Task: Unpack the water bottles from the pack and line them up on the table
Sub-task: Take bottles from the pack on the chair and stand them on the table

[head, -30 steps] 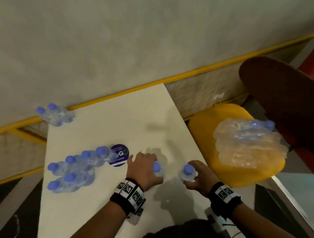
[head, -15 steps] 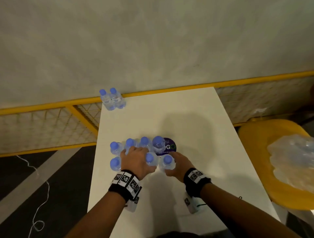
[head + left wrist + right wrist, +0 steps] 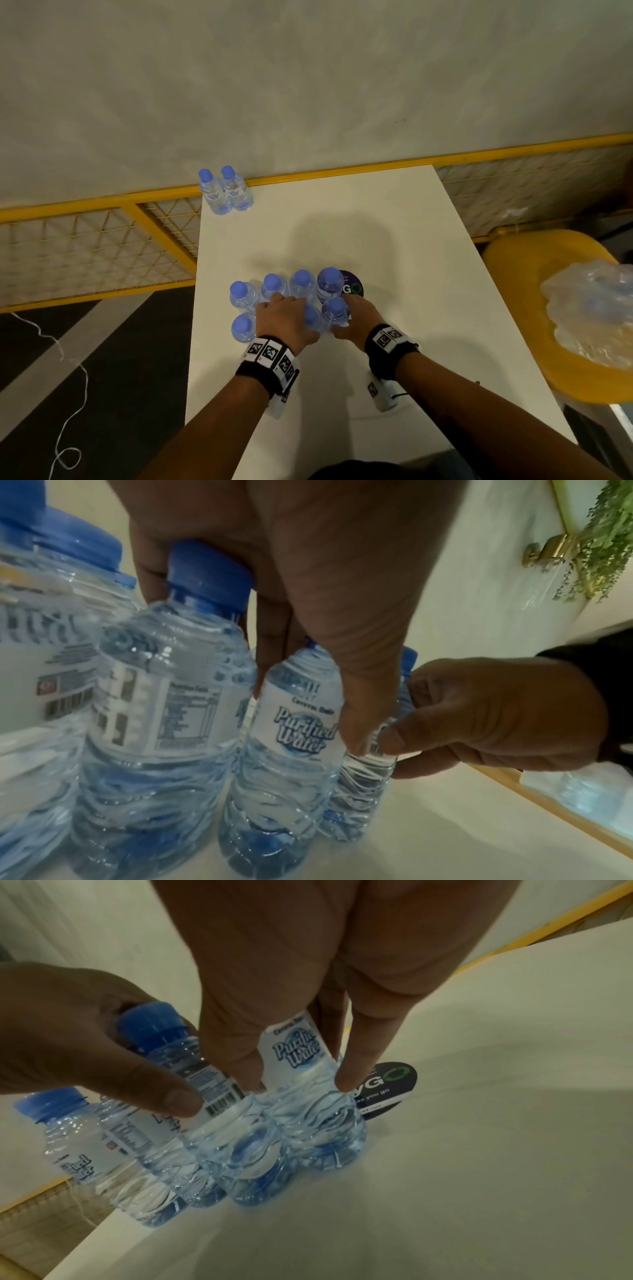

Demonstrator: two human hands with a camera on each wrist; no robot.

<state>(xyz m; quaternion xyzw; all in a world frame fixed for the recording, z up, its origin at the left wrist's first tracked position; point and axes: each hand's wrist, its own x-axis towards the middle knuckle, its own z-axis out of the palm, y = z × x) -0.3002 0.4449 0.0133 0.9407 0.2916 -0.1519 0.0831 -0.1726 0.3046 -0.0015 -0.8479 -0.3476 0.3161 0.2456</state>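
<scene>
Several clear water bottles with blue caps stand in a tight cluster in the middle of the white table. My left hand grips a front-row bottle from above, thumb and fingers round its label. My right hand grips the neighbouring bottle at the cluster's right end, thumb and fingers down its sides. Both bottles stand upright on the table, touching each other. Two more bottles stand at the far left corner. The crumpled plastic pack lies on a yellow chair at the right.
A round purple sticker lies on the table right behind the cluster. The yellow chair stands off the table's right edge. A yellow mesh fence runs behind and to the left. A white cord trails on the dark floor.
Both hands carried a bottle each leftwards and set them against the cluster. Over the last half second the hands hardly moved.
</scene>
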